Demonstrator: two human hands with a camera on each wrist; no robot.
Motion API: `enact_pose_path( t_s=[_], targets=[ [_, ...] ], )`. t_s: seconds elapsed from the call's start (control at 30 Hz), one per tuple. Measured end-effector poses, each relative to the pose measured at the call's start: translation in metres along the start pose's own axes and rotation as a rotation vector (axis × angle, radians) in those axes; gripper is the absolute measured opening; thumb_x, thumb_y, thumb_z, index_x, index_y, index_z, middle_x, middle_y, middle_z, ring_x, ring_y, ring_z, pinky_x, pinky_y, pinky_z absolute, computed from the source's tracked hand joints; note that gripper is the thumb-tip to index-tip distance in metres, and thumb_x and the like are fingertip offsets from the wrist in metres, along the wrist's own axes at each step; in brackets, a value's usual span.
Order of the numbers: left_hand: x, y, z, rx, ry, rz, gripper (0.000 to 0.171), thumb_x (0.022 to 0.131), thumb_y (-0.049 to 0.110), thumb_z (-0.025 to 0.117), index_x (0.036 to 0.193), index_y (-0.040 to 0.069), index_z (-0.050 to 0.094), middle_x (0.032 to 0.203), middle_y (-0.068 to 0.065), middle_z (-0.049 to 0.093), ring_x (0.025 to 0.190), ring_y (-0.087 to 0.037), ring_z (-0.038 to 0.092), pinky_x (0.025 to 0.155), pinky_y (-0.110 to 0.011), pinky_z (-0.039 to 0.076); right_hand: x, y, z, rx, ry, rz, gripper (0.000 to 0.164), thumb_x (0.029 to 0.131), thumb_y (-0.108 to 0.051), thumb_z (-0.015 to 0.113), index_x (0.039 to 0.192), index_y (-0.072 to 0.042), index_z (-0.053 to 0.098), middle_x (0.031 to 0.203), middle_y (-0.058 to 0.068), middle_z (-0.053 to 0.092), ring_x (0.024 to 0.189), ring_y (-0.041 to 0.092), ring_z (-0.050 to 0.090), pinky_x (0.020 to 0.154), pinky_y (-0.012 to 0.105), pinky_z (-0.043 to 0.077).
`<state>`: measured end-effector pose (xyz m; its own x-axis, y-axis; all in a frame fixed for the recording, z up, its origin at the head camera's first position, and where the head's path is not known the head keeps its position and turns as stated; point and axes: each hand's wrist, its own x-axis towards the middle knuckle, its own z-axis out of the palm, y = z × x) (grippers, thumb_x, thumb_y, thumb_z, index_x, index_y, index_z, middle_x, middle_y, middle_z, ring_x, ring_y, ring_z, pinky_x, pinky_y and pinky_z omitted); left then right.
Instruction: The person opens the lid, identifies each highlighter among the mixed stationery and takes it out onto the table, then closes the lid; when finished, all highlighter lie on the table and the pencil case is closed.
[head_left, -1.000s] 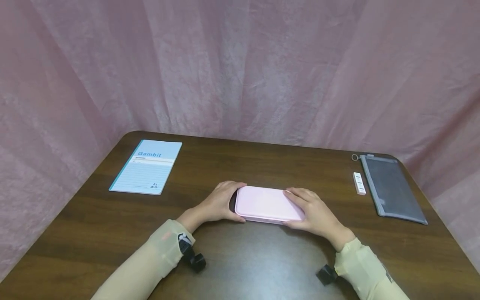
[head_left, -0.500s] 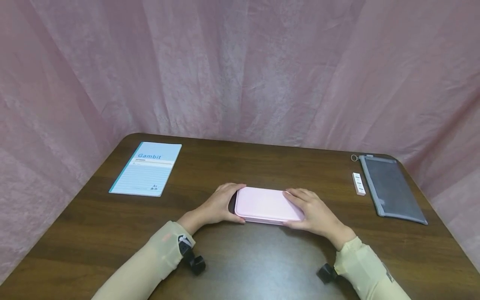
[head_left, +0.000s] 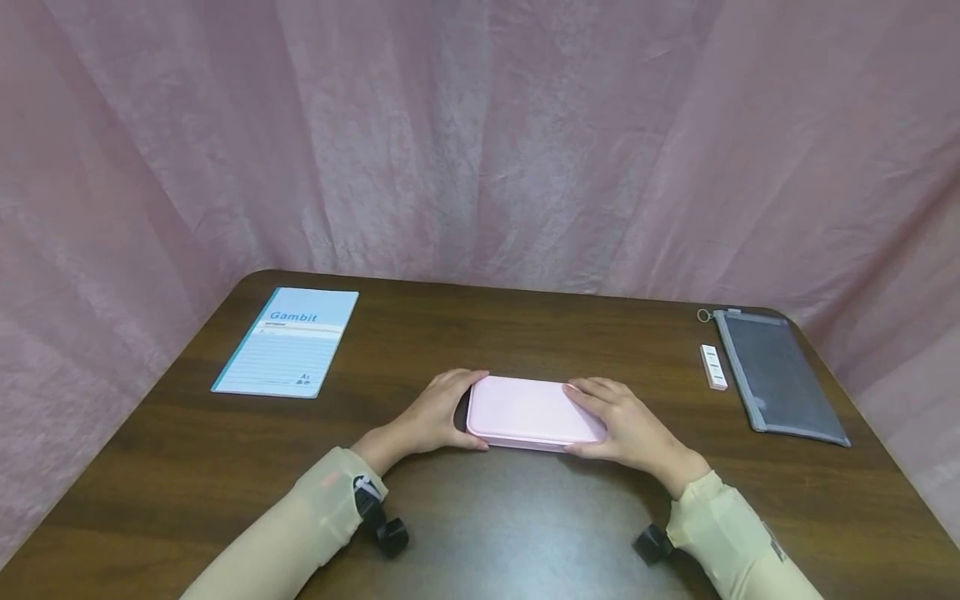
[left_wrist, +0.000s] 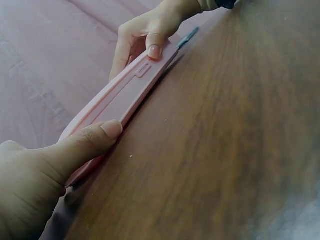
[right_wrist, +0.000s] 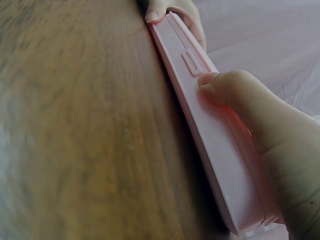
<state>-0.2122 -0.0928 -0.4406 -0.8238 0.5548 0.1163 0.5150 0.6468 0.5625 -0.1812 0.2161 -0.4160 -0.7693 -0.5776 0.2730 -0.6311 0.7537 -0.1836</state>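
Observation:
A pink pencil case (head_left: 534,410), lid down, lies flat at the middle of the table with its long side toward me. My left hand (head_left: 431,414) grips its left end, thumb on the front side and fingers round the back. At the other end my right hand (head_left: 626,425) holds it likewise, its fingers over the top right edge. In the left wrist view, the left thumb (left_wrist: 92,140) presses low on the case's front wall. A small raised catch (right_wrist: 191,62) shows on that wall in the right wrist view, close to the right thumb (right_wrist: 220,90).
At the back left of the brown table (head_left: 480,525) lies a light blue notebook (head_left: 288,342) marked "Gambit". A grey mesh zip pouch (head_left: 782,375) lies at the right, with a small white box-like piece (head_left: 713,367) beside it. A pink curtain (head_left: 465,142) hangs behind.
The head view has shifted very slightly, so things appear a little to the left. Both hands keep the same hold on the pencil case, which stays in place.

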Motion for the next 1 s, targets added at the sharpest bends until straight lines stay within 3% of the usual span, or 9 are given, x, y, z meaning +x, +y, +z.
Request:
enact_pose_path(
  t_s=[0.53,0.67,1.0],
  targets=[
    [0.000,-0.001,0.003,-0.013,0.021,0.009,0.102,0.063,0.044,0.088,0.145,0.009,0.038,0.144,-0.012,0.049,0.137,-0.032,0.038,0.114,-0.053,0.032,-0.001,0.001,0.003,-0.015,0.031,-0.004,0.080,0.068,-0.050,0.078,0.132,-0.006,0.058,0.131,0.016,0.061,0.120,0.038,0.055,0.101,0.054,0.045],
    [0.000,-0.001,0.004,-0.042,0.001,-0.006,0.103,0.064,0.044,0.088,0.146,0.010,0.036,0.146,-0.011,0.046,0.139,-0.033,0.036,0.114,-0.053,0.032,-0.001,0.003,0.000,0.005,0.023,-0.001,0.077,0.069,-0.050,0.077,0.130,-0.006,0.059,0.129,0.016,0.062,0.119,0.038,0.057,0.099,0.054,0.046],
    [0.000,-0.006,0.005,-0.065,0.040,0.016,0.104,0.061,0.040,0.090,0.145,0.008,0.037,0.147,-0.013,0.045,0.141,-0.039,0.032,0.115,-0.056,0.029,0.008,0.003,-0.008,0.083,0.023,0.008,0.067,0.071,-0.047,0.077,0.124,-0.007,0.065,0.125,0.012,0.066,0.116,0.033,0.060,0.097,0.051,0.049]
  ],
)
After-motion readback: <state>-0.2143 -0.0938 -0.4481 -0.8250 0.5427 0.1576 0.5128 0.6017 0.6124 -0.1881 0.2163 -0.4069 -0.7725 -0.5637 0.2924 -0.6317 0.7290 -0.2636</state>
